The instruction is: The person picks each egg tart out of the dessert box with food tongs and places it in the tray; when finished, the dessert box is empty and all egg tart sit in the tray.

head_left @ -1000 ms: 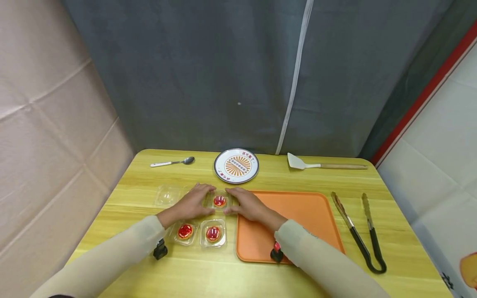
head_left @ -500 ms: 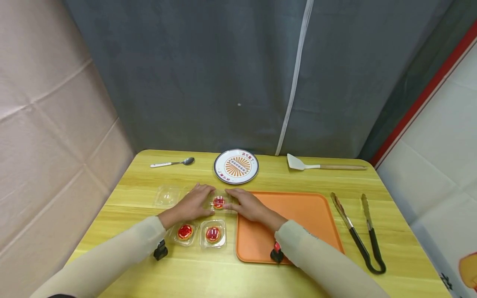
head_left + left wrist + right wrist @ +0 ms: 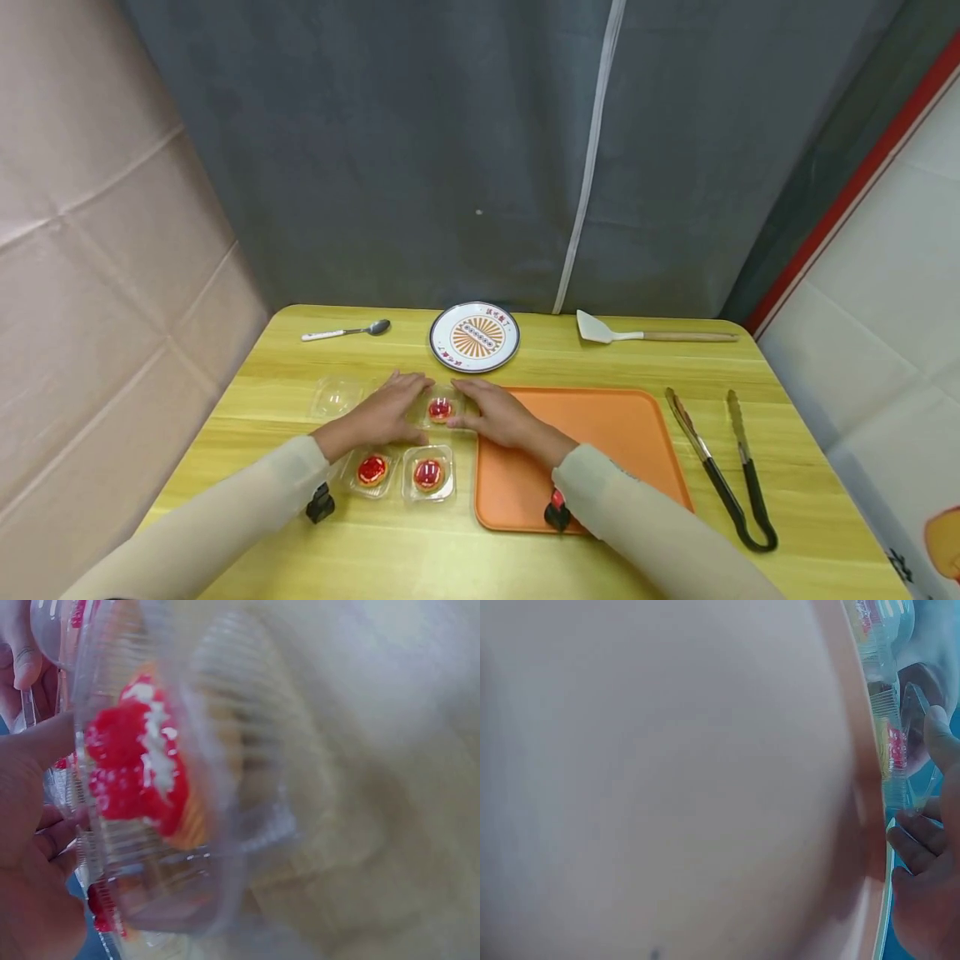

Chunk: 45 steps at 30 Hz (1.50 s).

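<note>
Two bare hands face each other across a clear plastic tart box (image 3: 441,425) in the head view, which holds a red-topped tart (image 3: 440,407). Thumb and fingers of the left hand (image 3: 381,414) grip its left side. From the right, the right hand (image 3: 501,413) holds it; in the right wrist view its thumb (image 3: 936,720) is at the tilted lid (image 3: 915,705) and its fingers are low at the base. Nearer the person lie two more boxed tarts, one at left (image 3: 372,469) and one at right (image 3: 428,474). The left one looms large in the left wrist view, partly covering the left hand (image 3: 34,847).
A clear plastic piece (image 3: 335,397) lies left of the hands. An orange tray (image 3: 600,433) sits under the right forearm. Farther back are a spoon (image 3: 348,332), a patterned plate (image 3: 474,337) and a white spatula (image 3: 652,336). Black-handled tongs (image 3: 726,475) lie far right.
Both hands stay round the same tart box. The right thumb has shifted slightly over the box's right side, and the view of the tart through the plastic has changed a little.
</note>
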Motion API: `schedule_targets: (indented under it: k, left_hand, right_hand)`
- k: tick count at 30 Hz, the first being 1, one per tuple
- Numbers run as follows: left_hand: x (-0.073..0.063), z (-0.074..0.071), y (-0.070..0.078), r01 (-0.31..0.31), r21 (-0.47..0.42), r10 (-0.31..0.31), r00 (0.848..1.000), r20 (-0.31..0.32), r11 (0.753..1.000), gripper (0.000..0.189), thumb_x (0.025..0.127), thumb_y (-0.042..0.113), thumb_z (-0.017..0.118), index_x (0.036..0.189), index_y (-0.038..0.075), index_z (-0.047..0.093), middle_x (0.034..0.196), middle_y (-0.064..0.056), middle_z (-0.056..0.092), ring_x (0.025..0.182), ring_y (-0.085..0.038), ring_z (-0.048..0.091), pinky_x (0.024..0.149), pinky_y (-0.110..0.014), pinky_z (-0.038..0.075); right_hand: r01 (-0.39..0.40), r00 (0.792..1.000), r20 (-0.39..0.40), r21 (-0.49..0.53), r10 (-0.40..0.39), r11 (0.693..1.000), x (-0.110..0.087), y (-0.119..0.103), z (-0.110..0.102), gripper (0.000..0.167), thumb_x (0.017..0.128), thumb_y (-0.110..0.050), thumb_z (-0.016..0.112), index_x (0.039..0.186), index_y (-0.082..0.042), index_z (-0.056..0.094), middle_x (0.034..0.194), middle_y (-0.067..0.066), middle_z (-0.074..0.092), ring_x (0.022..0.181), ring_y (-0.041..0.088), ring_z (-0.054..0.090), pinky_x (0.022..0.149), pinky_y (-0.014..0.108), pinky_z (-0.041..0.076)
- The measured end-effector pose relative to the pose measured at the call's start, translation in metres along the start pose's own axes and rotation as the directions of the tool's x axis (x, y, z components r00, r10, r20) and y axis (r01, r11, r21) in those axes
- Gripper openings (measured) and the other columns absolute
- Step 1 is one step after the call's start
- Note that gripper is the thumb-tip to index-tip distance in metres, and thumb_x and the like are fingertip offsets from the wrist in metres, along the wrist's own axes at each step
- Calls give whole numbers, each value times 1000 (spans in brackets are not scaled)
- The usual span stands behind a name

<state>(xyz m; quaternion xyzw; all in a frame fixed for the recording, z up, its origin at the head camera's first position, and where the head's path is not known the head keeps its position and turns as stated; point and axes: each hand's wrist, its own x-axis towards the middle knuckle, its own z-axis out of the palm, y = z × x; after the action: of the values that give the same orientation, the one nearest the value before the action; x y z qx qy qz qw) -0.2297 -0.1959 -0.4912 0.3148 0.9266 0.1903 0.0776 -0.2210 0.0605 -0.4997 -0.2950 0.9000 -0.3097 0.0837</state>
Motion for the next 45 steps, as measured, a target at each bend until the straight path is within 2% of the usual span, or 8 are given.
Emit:
schedule_targets:
  k: [12,17,21,27,31,39,42,45]
  left_hand:
    - [0,-30,3,22,-60,-25,999,-38,998,100,78,49,88,154,2,42,151,-19,51,148,-42,37,126,-62,10]
    - [-5,-47,8,61,-222,-84,992,-94,973,98,82,36,88,159,8,35,143,-15,59,138,-42,49,116,-65,35]
    - [-9,-51,9,2,-179,-34,984,-173,984,105,83,26,89,164,17,24,145,-14,57,134,-42,53,108,-62,45]
    - [-9,-53,8,-108,27,112,956,-271,994,108,81,20,89,165,18,22,139,-13,59,117,-36,64,98,-53,56]
    - [-10,-55,5,-113,85,133,948,-289,990,103,81,19,89,163,11,27,133,-13,62,119,-34,63,99,-52,56]
    - [-6,-60,-6,-72,-8,67,954,-292,997,91,82,18,90,157,11,39,123,-11,65,115,-33,64,99,-53,54]
    - [-4,-61,-16,-9,-94,-17,961,-277,996,87,81,17,90,153,7,43,119,-13,65,118,-34,62,102,-56,52]
    - [-1,-64,-28,66,-180,-112,961,-254,981,86,81,15,90,152,3,43,118,-17,66,123,-38,60,106,-60,48]
  right_hand:
    - [30,998,-67,99,-23,995,7,-18,-19,65,100,-48,64,156,-20,47,154,5,53,140,27,51,118,50,40]
    - [-18,998,-54,333,38,943,14,-27,-28,58,105,-41,59,152,-8,50,137,16,65,126,31,63,109,48,50]
    - [-147,989,71,590,131,794,21,-32,-36,57,110,-43,46,147,0,51,129,26,67,114,37,69,102,51,55]
    - [-404,915,346,802,209,440,30,-34,-48,70,109,-57,37,143,2,54,120,27,71,89,24,77,98,47,57]
    - [-481,877,445,809,183,339,36,-34,-53,75,107,-61,37,143,3,53,109,20,76,80,20,77,90,38,61]
    - [-512,859,483,798,171,318,52,-33,-49,73,107,-60,38,139,2,56,104,20,77,81,21,77,76,31,64]
    - [-456,890,412,794,195,402,61,-35,-42,69,108,-57,40,144,-1,54,115,23,74,86,25,77,79,35,64]
    - [-332,943,258,754,209,566,73,-39,-34,61,108,-45,50,153,-5,45,128,22,68,98,31,75,87,44,63]
